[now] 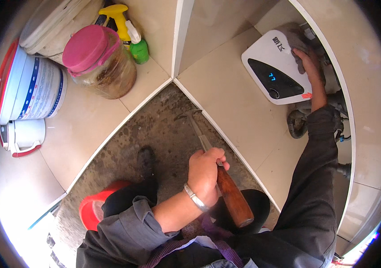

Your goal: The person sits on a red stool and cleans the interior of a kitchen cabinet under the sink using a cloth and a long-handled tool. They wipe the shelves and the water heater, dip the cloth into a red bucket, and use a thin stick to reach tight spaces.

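My left hand (pixel 205 174) grips a claw hammer by its wooden handle (pixel 232 196), around the upper part. The curved metal head (pixel 189 115) points away from me over the stained floor, near the right-hand cabinet edge. At the upper right, my right hand (pixel 306 62) reaches inside the cabinet with a grey cloth (pixel 298 42) under its fingers. The cloth lies against the top right side of a white water heater (pixel 267 67). A dark panel with a lit blue display is on the heater's front. Part of my right hand blends into the shadow there.
At left on the tiled cabinet floor are a pink-lidded jar (pixel 110 78), a green spray bottle (pixel 139 53), a yellow sprayer (pixel 118 15), a white bucket (pixel 39 87) and a white pot (pixel 26 132). Hoses (pixel 296 125) run below the heater. A red basin (pixel 86 209) sits beside my leg.
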Demonstrator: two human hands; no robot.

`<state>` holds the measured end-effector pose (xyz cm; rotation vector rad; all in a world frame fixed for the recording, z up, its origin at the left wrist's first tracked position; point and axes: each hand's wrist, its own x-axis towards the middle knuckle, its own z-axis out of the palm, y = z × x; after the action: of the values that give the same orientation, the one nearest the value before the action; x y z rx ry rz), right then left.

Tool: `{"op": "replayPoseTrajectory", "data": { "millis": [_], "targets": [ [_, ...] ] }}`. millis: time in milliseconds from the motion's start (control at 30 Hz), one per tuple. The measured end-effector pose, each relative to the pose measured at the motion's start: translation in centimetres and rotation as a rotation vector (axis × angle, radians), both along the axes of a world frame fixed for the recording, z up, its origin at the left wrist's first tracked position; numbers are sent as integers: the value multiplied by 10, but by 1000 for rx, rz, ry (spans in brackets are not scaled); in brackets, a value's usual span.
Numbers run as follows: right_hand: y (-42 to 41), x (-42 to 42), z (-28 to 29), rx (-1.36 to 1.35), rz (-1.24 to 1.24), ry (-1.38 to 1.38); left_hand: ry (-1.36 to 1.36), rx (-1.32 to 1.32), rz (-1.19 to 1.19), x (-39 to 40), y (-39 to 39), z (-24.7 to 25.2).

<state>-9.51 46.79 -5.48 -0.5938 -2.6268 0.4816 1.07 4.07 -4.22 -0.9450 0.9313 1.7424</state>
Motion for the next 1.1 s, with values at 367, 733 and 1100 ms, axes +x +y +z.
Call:
{"op": "replayPoseTrajectory", "data": {
  "millis": [367, 733, 1100],
  "targets": [
    [30, -142, -15, 348, -110, 178, 15, -39, -6, -5, 4, -26],
    [-11, -118, 1, 314, 156, -187, 61, -4, 44, 5, 5, -15],
    [-62, 7, -7, 688, 248, -53, 39, 23, 60, 18, -2, -5]
  ]
}}
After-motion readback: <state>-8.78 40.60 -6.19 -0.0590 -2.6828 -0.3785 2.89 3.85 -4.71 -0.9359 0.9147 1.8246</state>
